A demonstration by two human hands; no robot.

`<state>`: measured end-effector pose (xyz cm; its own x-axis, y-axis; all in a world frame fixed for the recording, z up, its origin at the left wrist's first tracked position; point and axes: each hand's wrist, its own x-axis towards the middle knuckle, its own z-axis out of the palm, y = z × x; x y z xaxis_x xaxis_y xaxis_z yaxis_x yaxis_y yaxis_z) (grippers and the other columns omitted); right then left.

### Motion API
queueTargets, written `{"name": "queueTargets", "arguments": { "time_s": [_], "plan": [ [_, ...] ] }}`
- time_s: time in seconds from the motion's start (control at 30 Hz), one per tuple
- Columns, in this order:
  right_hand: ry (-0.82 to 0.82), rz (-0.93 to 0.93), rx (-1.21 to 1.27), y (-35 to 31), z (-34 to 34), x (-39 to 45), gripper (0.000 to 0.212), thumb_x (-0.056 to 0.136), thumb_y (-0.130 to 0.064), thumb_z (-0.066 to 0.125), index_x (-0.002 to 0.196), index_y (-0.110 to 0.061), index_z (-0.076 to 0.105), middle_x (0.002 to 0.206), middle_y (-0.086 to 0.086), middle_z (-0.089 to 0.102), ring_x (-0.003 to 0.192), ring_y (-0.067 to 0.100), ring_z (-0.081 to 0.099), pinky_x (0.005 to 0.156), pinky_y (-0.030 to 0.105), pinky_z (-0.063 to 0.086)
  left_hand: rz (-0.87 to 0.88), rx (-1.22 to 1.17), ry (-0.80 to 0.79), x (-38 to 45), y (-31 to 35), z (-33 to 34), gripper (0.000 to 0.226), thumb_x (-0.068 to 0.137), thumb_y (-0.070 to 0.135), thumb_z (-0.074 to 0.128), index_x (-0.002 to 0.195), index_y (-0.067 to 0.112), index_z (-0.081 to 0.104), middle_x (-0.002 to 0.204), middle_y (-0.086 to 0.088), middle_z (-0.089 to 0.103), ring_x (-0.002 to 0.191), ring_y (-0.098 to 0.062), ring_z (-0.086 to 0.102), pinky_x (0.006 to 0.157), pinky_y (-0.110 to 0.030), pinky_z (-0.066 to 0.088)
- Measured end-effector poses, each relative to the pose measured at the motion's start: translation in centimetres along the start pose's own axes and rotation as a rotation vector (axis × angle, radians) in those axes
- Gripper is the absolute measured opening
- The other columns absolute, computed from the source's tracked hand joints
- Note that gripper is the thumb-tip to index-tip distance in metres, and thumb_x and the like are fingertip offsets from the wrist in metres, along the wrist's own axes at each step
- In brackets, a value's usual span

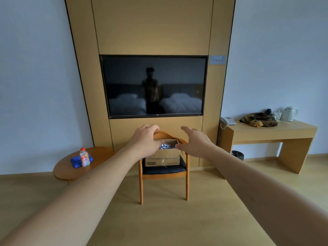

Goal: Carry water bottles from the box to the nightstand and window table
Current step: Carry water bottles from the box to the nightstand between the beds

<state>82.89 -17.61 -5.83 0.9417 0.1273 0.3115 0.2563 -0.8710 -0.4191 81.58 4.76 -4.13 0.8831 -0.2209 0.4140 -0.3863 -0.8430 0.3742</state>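
Forearms reach forward from the bottom corners, both bare. Left hand is palm down, fingers loosely curled, holding nothing, in front of the box's left side. Right hand is spread wide, fingers straight, thumb toward the box's right edge, also holding nothing. Cannot tell whether either hand touches the box.

Box is open-topped cardboard, sitting on the dark seat of a wooden chair that faces the camera. Shiny blue-white bottle wrap shows inside the box between the hands; individual bottles cannot be made out.

Left of the chair, a round wooden worktop carries one bottle, upright, red cap, colourful label, right beside a folded blue cloth.

Behind the chair, a wood wall panel holds a dark TV; its screen reflects a standing person and two beds.

Far right, a desk worktop against the wall carries a phone, a camo bag and a white kettle. Black bin stands on the floor by the desk's left end.
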Motion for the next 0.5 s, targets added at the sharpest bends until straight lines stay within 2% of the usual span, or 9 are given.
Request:
{"name": "queueTargets", "arguments": {
  "time_s": [0.1,0.27,0.5],
  "plan": [
    [-0.015,-0.002,0.025,2.6,2.0,6.2,0.085,0.090,-0.047,0.073,0.159,-0.029,0.027,0.148,0.007,0.051,0.128,0.030,0.052,0.087,0.033,0.040,-0.008,0.022,-0.001,5.9,-2.5,3.2,0.055,0.096,0.045,0.066,0.144,0.024,0.051,0.143,-0.002,0.053,0.126,-0.025,0.052,0.097,-0.035,0.048],
    [-0.070,-0.013,0.031,6.9,3.3,17.4,0.086,0.090,-0.046,0.073,0.159,-0.025,0.027,0.149,0.011,0.050,0.128,0.031,0.052,0.088,0.032,0.041,-0.070,0.043,-0.032,16.6,-5.8,7.3,0.059,0.096,0.045,0.067,0.148,0.025,0.047,0.148,-0.003,0.051,0.135,-0.026,0.048,0.104,-0.038,0.046],
    [-0.108,0.017,0.061,11.4,5.6,31.5,0.086,0.091,-0.046,0.073,0.160,-0.026,0.026,0.151,0.010,0.048,0.130,0.033,0.052,0.087,0.032,0.042,-0.113,0.066,-0.023,30.0,-10.6,11.5,0.059,0.096,0.045,0.066,0.149,0.025,0.047,0.150,-0.001,0.051,0.138,-0.026,0.047,0.105,-0.039,0.045]
  ]
}}
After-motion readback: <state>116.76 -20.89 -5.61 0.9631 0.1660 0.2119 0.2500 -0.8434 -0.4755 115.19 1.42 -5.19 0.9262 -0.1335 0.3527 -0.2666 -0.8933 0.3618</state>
